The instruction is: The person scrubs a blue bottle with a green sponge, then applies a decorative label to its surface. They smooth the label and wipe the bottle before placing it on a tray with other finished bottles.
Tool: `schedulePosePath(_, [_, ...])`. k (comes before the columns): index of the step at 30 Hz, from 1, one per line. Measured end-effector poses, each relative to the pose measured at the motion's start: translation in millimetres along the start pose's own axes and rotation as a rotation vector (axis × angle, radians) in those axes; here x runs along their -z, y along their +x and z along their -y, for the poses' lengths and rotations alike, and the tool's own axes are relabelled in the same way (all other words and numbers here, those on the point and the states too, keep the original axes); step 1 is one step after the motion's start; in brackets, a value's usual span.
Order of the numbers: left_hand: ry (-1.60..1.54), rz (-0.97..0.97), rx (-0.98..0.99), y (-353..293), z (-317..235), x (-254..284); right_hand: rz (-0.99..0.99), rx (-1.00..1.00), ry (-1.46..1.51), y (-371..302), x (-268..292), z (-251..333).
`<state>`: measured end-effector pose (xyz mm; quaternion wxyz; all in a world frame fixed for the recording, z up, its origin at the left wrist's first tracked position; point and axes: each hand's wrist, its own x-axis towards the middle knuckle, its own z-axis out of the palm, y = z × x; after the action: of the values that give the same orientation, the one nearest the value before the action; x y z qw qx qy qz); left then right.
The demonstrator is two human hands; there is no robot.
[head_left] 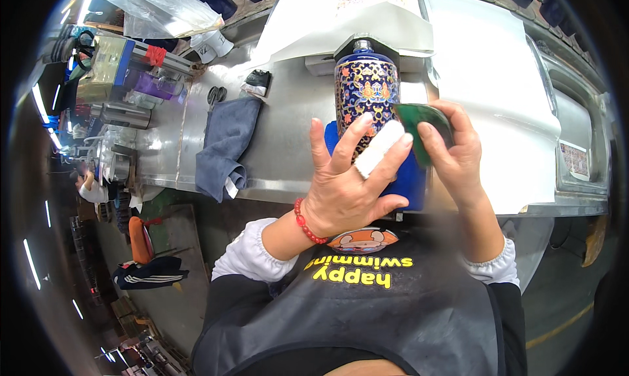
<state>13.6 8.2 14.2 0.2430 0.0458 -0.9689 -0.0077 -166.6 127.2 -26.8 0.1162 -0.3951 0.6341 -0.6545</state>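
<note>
A dark blue bottle (367, 87) with a colourful floral pattern lies with its neck pointing away from me, the neck end at a dark notched rest (391, 53). My left hand (347, 179) is spread over the bottle's near part, fingers stretched out, one of them covered by a white wrap (382, 149). Whether its fingertips press on the bottle I cannot tell. In my right hand (453, 153) is a flat green scraper (414, 123), pinched between thumb and fingers, its edge close to the bottle's right side. Under the bottle shows a bright blue support (411, 186).
A grey-blue cloth (226, 140) hangs over the metal table's front edge on the left, near black scissors (216, 95) and a small black-and-white packet (256, 82). White sheets (485, 100) cover the table at right. A patterned sheet (373, 5) lies at the back.
</note>
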Motion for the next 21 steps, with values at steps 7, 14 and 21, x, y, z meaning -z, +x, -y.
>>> schedulePosePath(7, [-0.179,-0.134,0.269,-37.3,18.8,-18.0,0.534,0.658,-0.343,51.7,4.4,51.9])
schedulePosePath(14, [-0.201,-0.155,0.309,-40.1,26.7,-29.1,0.447,0.871,-0.622,77.1,-11.9,77.3])
schedulePosePath(21, [-0.108,-0.134,0.267,-30.8,26.6,-15.2,0.284,0.5,-0.422,92.4,-15.6,63.8])
